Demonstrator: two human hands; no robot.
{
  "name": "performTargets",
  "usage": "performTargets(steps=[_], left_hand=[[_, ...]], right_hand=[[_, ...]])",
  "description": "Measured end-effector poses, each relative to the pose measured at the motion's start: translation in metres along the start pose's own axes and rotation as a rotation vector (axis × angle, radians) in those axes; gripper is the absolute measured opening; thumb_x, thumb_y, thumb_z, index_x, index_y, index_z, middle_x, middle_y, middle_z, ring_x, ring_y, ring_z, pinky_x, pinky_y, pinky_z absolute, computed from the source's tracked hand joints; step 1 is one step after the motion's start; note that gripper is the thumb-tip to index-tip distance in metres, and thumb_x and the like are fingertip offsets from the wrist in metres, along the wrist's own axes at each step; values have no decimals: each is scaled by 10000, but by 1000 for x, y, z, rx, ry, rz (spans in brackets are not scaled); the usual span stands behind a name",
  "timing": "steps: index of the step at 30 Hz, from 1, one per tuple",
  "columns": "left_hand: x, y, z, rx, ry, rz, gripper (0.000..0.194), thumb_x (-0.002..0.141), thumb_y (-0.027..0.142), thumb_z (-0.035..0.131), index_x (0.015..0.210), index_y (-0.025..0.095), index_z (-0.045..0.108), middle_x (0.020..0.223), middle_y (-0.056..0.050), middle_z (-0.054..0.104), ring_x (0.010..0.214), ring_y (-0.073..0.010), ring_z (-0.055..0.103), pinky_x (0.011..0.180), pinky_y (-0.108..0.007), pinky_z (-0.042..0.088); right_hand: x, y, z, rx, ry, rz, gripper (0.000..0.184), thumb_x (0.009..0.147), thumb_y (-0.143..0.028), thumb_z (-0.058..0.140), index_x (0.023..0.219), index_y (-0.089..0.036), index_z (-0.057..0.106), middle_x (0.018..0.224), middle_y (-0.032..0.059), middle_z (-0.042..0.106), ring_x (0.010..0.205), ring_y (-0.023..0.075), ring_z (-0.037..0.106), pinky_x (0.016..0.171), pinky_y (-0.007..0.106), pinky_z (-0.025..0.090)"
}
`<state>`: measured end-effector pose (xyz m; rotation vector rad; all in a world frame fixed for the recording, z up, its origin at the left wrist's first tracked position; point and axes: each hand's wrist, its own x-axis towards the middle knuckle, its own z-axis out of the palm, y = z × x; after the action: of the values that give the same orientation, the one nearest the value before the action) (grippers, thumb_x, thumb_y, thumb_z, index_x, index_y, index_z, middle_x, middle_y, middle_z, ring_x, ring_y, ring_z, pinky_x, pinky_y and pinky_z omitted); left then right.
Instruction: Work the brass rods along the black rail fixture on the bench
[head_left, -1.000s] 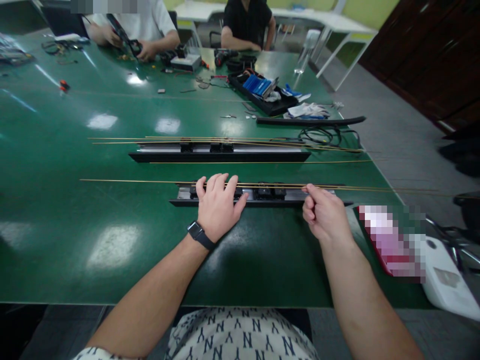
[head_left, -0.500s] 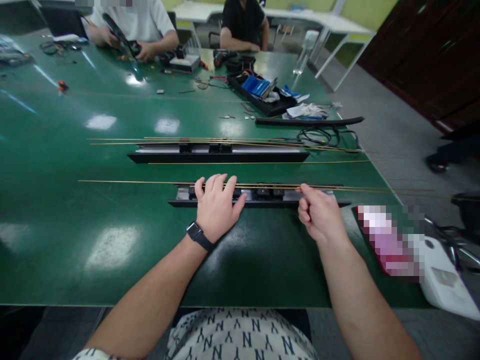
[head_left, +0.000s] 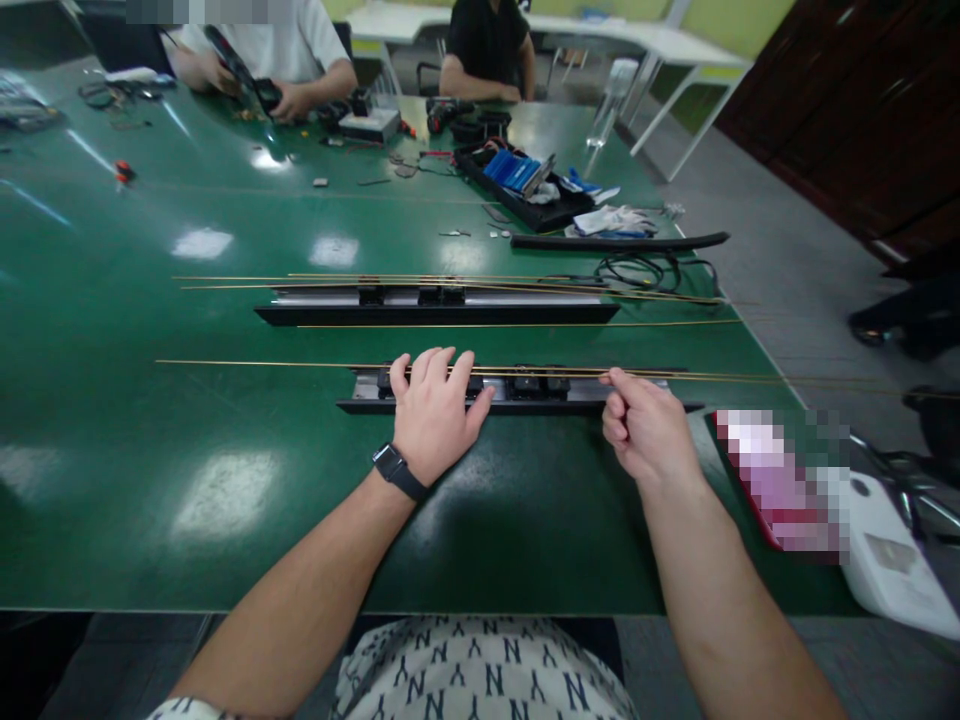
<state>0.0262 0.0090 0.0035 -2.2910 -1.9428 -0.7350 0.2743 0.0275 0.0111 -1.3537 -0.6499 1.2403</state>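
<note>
My left hand (head_left: pixel 435 415) lies with spread fingers over the left part of a long black and grey metal channel (head_left: pixel 510 407). Black blocks (head_left: pixel 529 385) sit inside this channel. Thin gold-coloured rods (head_left: pixel 247 363) run lengthwise above it, passing at the left fingertips, and stick out beyond both its ends. Over the channel's right part, my right hand (head_left: pixel 649 425) pinches one of the thin rods between thumb and forefinger, its other fingers curled in. Exactly which rod is pinched I cannot make out.
Behind lies a second channel (head_left: pixel 435 316) with more gold rods. A black strip (head_left: pixel 622 243), cables (head_left: pixel 645 272), gloves (head_left: pixel 611 222) and a black tray (head_left: pixel 551 212) are farther back. At right rests a white device (head_left: pixel 892 560). A person (head_left: pixel 262 60) holds a dark tool across the table.
My right hand has slid slightly to the right along the rods. My left hand stays in the same place.
</note>
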Motion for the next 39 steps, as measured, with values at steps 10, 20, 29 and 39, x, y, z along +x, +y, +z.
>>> performTargets(steps=[10,20,29,39], left_hand=[[0,0,1,2,6,1,433,1008,467,539,1351,215,619,1392,-153,649,1354,-329,527,1195,-585,245],[0,0,1,-10,7,-5,433,1008,475,530,1347,224,629,1392,-152,649,1356,-336,525,1199,-589,243],[0,1,-1,-2,-4,0,437,1013,472,522,1350,213,626,1398,-158,646,1352,-336,530,1194,-591,248],[0,1,0,-17,6,-4,433,1007,470,535,1345,216,628,1392,-154,647,1358,-337,525,1201,-585,239]], right_hand=[[1,1,0,-22,6,20,299,770,-398,837,840,-167,662,454,-75,486,282,53,349,254,152,207],[1,3,-1,-6,0,12,289,757,-374,856,848,-162,683,474,-74,491,301,51,366,259,147,210],[1,0,-1,7,19,-1,249,755,-331,844,819,-154,681,466,-71,484,298,52,363,255,151,210],[2,0,0,-6,33,17,237,767,-338,825,811,-160,676,446,-68,485,281,56,350,242,152,202]])
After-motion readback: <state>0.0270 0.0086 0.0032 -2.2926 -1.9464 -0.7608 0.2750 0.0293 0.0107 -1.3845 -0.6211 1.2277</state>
